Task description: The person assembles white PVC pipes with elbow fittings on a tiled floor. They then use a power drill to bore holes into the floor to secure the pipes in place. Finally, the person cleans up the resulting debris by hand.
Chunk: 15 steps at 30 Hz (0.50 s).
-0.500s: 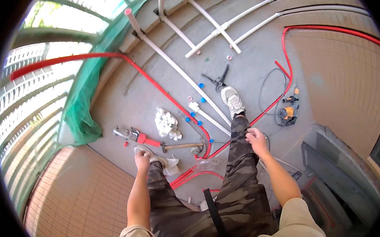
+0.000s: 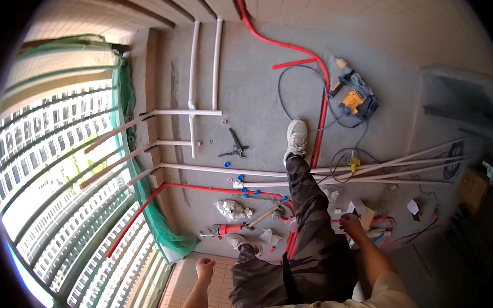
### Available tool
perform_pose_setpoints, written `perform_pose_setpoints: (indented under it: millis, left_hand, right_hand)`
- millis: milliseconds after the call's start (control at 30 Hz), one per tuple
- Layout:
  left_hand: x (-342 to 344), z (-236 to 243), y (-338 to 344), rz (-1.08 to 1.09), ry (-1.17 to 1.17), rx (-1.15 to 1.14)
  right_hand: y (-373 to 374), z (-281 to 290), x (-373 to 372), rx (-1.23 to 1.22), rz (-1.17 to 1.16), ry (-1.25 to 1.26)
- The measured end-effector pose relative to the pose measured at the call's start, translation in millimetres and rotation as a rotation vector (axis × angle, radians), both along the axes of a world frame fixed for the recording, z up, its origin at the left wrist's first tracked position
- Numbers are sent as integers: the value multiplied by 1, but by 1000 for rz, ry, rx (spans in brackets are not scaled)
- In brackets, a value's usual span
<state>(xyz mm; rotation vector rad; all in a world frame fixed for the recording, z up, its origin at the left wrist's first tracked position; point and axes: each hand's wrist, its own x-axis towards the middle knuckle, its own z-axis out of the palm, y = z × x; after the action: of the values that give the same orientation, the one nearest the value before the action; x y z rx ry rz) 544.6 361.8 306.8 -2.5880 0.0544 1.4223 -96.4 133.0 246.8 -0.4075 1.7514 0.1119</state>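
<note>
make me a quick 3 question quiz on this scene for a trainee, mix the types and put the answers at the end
1. Multiple choice: what colour are the small round caps on the floor?
a) orange
b) blue
c) purple

2. True or false: the yellow-and-black power tool lies nearer the right hand than the left hand.

3. Fill in the blank: of the two hands, the ____ one is nearer the green netting.

Key: 1. b; 2. true; 3. left
</note>
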Motion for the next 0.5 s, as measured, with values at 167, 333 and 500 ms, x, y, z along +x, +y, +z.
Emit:
perform_pose_setpoints:
  millis: [167, 333, 500]
  left_hand:
    - [-69, 33, -212, -449, 19, -301]
    - [-136, 68, -364, -482, 109, -484]
    - [-155, 102, -414, -507, 202, -316]
  right_hand:
    - [-17, 34, -15, 8, -212, -88]
    - [-48, 60, -38, -118, -483, 21]
    - [-19, 83, -16, -187, -587, 96]
